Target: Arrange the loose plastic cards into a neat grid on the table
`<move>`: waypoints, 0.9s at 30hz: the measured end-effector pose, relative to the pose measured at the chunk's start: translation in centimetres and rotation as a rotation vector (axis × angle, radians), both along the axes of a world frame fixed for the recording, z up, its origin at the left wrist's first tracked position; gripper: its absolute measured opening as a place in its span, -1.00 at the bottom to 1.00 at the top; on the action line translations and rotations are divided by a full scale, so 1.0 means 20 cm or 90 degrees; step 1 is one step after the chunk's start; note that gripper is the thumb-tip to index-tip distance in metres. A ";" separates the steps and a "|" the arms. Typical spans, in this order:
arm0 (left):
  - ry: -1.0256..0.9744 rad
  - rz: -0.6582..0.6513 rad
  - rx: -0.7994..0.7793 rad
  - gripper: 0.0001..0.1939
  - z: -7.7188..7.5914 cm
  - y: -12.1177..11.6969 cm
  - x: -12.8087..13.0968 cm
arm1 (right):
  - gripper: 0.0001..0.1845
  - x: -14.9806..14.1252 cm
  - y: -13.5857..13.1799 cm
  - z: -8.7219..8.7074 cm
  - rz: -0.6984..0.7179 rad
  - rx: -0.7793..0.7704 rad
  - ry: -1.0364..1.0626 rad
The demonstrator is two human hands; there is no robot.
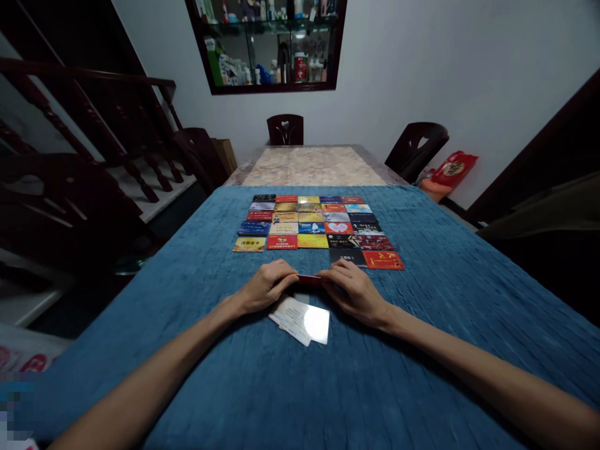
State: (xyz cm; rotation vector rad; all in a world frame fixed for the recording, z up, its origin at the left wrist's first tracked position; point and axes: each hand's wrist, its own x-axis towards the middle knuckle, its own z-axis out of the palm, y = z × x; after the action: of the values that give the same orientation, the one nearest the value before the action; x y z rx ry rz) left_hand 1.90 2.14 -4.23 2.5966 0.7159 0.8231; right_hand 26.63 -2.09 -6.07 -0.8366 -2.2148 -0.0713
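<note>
Between my two hands a dark red card (309,280) is held by its ends, tipped so that mostly its edge and one side show. My left hand (266,286) pinches the left end with thumb and fingers. At the right end, my right hand (354,290) has its fingers closed on the same card. Just below lie a few overlapping white cards (297,319), one shining with reflected light. Beyond my hands, several colourful cards are laid out in rows, among them a yellow card (249,244), a black card (347,257) and a red card (384,260).
A blue cloth (187,350) covers the near part of the table; a patterned tabletop (319,164) shows past it. Dark wooden chairs stand around, one at the far end (285,130). A stair railing (94,75) is on the left, a red bag (454,167) on the right.
</note>
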 end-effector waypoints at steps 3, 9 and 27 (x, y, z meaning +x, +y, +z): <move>0.002 0.025 -0.012 -0.78 -0.01 0.00 0.00 | -0.75 0.00 0.01 -0.01 -0.003 -0.023 0.012; -0.022 0.049 -0.049 -0.75 -0.03 0.00 0.01 | -0.65 0.01 0.01 -0.03 -0.040 -0.058 0.009; -0.055 0.031 -0.046 -0.59 -0.06 0.02 0.01 | -0.51 0.00 0.00 -0.04 -0.080 -0.062 -0.004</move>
State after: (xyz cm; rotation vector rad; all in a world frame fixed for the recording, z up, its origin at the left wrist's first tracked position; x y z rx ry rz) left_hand 2.11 2.44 -5.35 2.4728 0.7710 0.9008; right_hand 26.70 -2.13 -6.92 -1.0304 -2.1831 -0.0276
